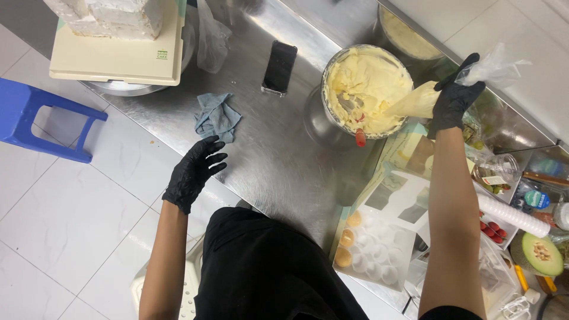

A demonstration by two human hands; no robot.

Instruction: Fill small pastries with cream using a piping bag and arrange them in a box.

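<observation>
My right hand (455, 95), in a black glove, grips a clear piping bag (428, 95) filled with pale yellow cream. The bag's tip points down and left over a metal mixing bowl (315, 121) heaped with the same cream (361, 80). A red-handled spatula (359, 135) leans at the bowl's near rim. My left hand (194, 172), also gloved in black, hovers open with spread fingers at the steel table's (267, 154) near edge, just below a crumpled blue cloth (217, 117). It holds nothing.
A black phone (279, 67) lies left of the bowl. A white frosted cake on a cream board (118, 56) stands at the far left. A tray of small tart shells (370, 249), stacked white cups (512, 214), a cut melon (539, 253) and a blue stool (35, 121) surround me.
</observation>
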